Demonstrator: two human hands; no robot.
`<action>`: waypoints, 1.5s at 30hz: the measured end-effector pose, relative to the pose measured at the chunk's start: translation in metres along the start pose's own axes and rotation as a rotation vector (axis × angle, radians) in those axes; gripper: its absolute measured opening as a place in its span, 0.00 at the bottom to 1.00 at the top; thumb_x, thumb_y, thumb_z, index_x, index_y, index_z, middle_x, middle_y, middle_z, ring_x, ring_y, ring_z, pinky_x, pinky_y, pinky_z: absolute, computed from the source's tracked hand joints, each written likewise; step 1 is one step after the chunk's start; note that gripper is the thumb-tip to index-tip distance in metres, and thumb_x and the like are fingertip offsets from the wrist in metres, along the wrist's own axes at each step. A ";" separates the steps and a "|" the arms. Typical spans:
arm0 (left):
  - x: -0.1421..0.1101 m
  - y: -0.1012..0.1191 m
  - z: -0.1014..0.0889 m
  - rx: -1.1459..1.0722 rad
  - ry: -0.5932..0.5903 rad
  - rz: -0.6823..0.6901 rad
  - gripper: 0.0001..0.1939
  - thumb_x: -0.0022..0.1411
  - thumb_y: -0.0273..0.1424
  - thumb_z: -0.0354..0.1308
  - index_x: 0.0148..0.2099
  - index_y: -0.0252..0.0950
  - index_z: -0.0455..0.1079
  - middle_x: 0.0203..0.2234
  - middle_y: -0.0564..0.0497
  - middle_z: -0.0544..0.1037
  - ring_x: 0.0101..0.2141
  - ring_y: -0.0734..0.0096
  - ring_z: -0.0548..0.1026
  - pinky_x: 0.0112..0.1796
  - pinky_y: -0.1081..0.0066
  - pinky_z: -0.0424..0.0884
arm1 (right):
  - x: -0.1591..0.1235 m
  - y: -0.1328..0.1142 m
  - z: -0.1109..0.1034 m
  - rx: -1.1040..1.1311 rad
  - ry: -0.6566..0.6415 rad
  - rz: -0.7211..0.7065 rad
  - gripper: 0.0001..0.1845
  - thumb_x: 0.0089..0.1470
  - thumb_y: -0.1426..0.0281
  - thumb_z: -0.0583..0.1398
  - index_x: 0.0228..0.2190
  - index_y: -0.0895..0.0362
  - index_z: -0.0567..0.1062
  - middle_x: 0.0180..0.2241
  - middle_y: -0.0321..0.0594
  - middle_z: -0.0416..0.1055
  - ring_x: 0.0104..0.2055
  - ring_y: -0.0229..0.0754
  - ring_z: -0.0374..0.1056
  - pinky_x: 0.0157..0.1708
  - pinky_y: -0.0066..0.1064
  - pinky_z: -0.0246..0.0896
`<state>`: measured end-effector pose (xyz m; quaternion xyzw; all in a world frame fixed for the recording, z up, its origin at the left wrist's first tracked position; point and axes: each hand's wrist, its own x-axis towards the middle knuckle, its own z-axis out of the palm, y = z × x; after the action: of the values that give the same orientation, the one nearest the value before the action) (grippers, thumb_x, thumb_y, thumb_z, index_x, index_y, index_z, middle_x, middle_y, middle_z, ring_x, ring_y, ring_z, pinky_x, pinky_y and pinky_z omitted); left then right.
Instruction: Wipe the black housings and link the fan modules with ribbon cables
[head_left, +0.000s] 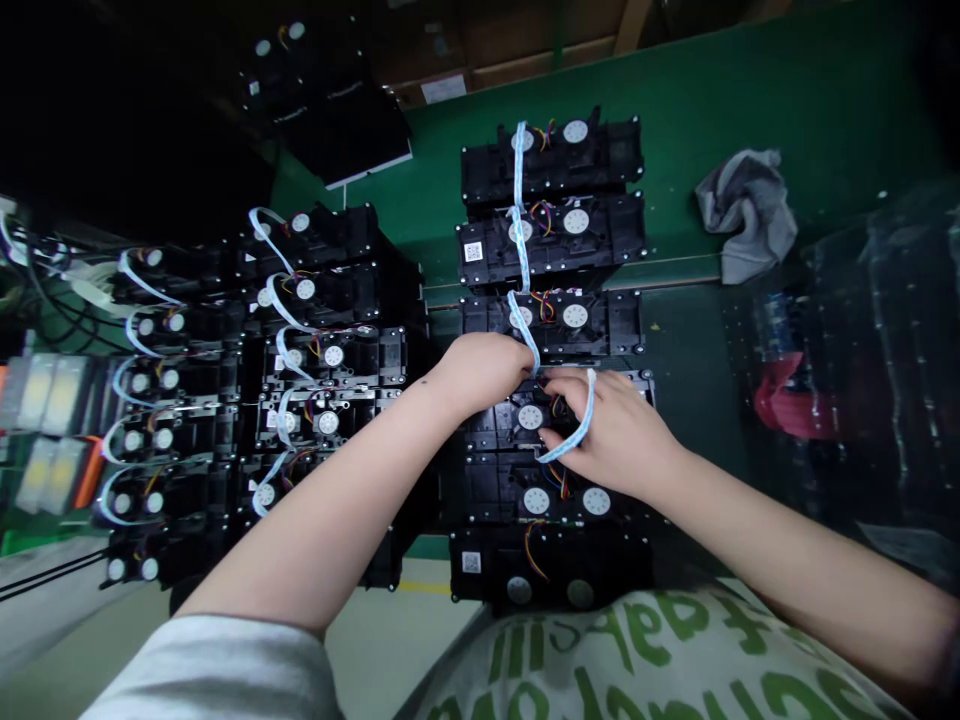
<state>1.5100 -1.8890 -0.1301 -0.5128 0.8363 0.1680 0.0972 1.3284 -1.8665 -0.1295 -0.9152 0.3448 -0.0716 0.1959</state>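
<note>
My left hand (491,370) is closed, its bent fingers at the lower end of a blue-and-white ribbon cable (528,335); the fingertips are partly hidden. This end meets a black module (487,430) with white gears. Reaching in from the right, my right hand (619,425) has its thumb and forefinger apart over the same module, close to its coloured wires. A second ribbon cable (582,430) loops across the back of those fingers. Beyond my hands, a third module (480,312) lies in the same column.
More black modules (367,235) with looped cables stand in columns on the left. A grey cloth (750,215) lies on the green table (667,125). Clear plastic sheeting (870,330) and a red item (795,400) are at the right. Cardboard boxes (517,45) line the back.
</note>
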 end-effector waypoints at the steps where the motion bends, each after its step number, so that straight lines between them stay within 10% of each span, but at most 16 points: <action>1: -0.001 0.000 0.000 -0.010 0.003 -0.018 0.13 0.55 0.30 0.44 0.35 0.38 0.71 0.30 0.49 0.76 0.32 0.64 0.73 0.27 0.71 0.62 | 0.002 0.002 -0.002 0.011 -0.023 -0.006 0.19 0.45 0.62 0.56 0.38 0.60 0.65 0.45 0.46 0.65 0.44 0.48 0.62 0.42 0.39 0.55; 25: -0.011 -0.002 0.020 -0.920 -0.005 -0.606 0.10 0.43 0.30 0.56 0.28 0.31 0.75 0.20 0.52 0.73 0.22 0.75 0.66 0.24 0.76 0.61 | 0.029 0.006 -0.018 0.051 -0.203 -0.188 0.18 0.40 0.62 0.60 0.34 0.56 0.64 0.31 0.39 0.67 0.35 0.43 0.62 0.37 0.33 0.55; 45: -0.015 0.007 0.016 -1.251 0.068 -0.772 0.08 0.35 0.31 0.62 0.19 0.32 0.68 0.12 0.56 0.66 0.19 0.74 0.66 0.23 0.74 0.63 | 0.026 0.014 -0.011 0.093 -0.236 -0.143 0.20 0.41 0.60 0.59 0.35 0.57 0.63 0.33 0.41 0.68 0.36 0.44 0.64 0.37 0.34 0.57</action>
<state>1.5104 -1.8670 -0.1387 -0.7352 0.3466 0.5516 -0.1875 1.3367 -1.8969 -0.1252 -0.9295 0.2495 0.0070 0.2715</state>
